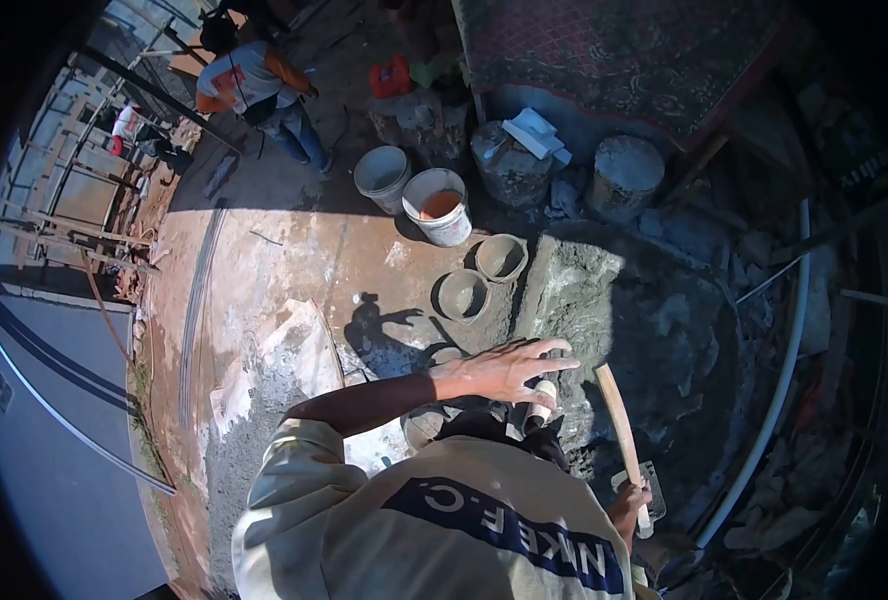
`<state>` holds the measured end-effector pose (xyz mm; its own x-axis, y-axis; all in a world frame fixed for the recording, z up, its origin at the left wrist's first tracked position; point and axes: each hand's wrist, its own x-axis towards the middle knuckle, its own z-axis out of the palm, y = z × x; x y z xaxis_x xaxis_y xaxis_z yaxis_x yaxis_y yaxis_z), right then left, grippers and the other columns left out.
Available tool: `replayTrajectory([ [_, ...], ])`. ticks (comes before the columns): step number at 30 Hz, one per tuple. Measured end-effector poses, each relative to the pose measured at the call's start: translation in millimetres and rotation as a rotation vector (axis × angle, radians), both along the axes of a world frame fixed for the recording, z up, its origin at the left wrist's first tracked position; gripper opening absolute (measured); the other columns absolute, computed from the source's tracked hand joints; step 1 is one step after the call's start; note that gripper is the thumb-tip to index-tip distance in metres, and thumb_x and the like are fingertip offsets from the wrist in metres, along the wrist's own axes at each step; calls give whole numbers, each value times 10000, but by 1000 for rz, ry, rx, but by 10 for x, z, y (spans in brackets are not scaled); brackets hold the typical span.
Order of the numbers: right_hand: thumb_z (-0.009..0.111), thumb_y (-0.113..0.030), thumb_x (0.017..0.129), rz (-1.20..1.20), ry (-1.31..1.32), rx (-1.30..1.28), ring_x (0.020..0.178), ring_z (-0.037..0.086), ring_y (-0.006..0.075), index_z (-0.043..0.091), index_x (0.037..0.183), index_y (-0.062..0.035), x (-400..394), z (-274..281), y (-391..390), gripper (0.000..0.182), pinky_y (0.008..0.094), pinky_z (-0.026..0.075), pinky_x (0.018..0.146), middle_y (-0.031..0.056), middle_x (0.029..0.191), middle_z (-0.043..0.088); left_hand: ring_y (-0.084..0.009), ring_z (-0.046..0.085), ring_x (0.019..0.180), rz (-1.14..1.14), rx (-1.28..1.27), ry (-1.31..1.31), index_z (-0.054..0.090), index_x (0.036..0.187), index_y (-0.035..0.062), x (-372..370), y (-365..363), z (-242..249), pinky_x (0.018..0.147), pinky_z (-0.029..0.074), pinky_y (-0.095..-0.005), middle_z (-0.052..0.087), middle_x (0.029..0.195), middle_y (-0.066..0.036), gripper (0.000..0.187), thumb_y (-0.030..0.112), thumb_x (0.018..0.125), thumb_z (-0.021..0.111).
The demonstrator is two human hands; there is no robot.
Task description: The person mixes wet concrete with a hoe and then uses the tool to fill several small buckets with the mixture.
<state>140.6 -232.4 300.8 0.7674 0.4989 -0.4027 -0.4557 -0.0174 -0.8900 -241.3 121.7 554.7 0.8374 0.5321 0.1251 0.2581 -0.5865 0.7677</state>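
Note:
My left hand point(509, 372) reaches across in front of my body with its fingers spread and nothing in them. It hangs over the left edge of a heap of wet grey mortar point(674, 330). A pale rounded object point(541, 400) shows just below its fingers. At the lower right my right hand point(628, 500) is closed around the lower part of a wooden handle point(619, 425), whose far end points up toward the mortar. A flat greyish piece point(652, 484) shows behind that hand; how it joins the handle is hidden.
Two mortar-smeared pans point(463, 296) lie beside the mortar. Farther off stand a white bucket point(437, 207) with orange-brown contents and a grey bucket point(382, 178). Drums point(628, 172) stand under a hanging patterned cloth point(624, 60). A person point(254, 95) walks at upper left. A pale pipe point(769, 420) curves along the right.

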Motion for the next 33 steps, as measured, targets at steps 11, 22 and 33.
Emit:
replayTrajectory([
  [11, 524, -235, 870, -195, 331, -94, 806, 526, 156, 415, 1123, -49, -205, -324, 987, 333, 284, 473, 713, 59, 936, 518, -384, 610, 953, 1534, -227, 1022, 625, 1043, 41, -3442, 1182, -1997, 817, 478, -463, 649, 971, -214, 467, 461, 881, 498],
  [22, 512, -265, 867, -219, 339, -71, 790, 537, 170, 444, 1079, -57, 229, -374, 2107, 305, 301, 479, 702, 63, 910, 530, -224, 603, 680, 579, -601, 246, 624, 916, 1, -843, 2464, -1991, 643, 449, -350, 595, 694, -101, 449, 438, 895, 523],
  [33, 500, -295, 863, -280, 478, -80, 774, 548, 185, 473, 1035, -64, 57, -636, 3143, 289, 318, 485, 691, 67, 884, 543, -409, 568, 928, 485, 43, 304, 606, 1063, 21, -335, 4686, -476, 794, 460, -394, 622, 972, -222, 350, 324, 929, 494],
])
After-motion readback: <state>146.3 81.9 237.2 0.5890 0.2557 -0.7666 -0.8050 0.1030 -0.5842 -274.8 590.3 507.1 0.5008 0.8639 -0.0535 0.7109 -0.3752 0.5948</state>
